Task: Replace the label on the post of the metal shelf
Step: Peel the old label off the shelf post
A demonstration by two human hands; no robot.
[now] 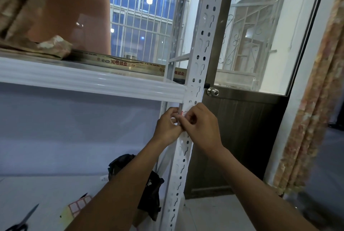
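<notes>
- Head view: the white, hole-punched post runs from 12 o'clock down to 6 o'clock, leaning a little to the right at the top; a white shelf comes in from 9 o'clock and joins it near the centre
- The label sits on the post just under that joint, just below the centre of the view; only a small red-and-white scrap shows between the fingers; the rest is hidden
- Left hand is at the post's 9 o'clock side; its thumb and fingers are curled and pinch the label's left edge
- Right hand is at the post's 3 o'clock side, touching the left hand; its fingers are curled in and pinch the label from the right; its fingertips are mostly hidden behind its knuckles
- Both forearms rise from 6 o'clock, one on either side of the post
- On the lower shelf, at 7 o'clock: scissors in the corner; a sheet of blank red-edged stickers beside the left forearm; a black bag nearer the post, partly behind that arm
- On the upper shelf, at 10 o'clock: a long flat box with printed characters; mottled brown cloth lies on its left end
- At 3 o'clock of the post: a dark door with a round metal knob just beside the post; a patterned curtain hangs at the far right edge
- At 12 o'clock: a barred window behind the shelf
</notes>
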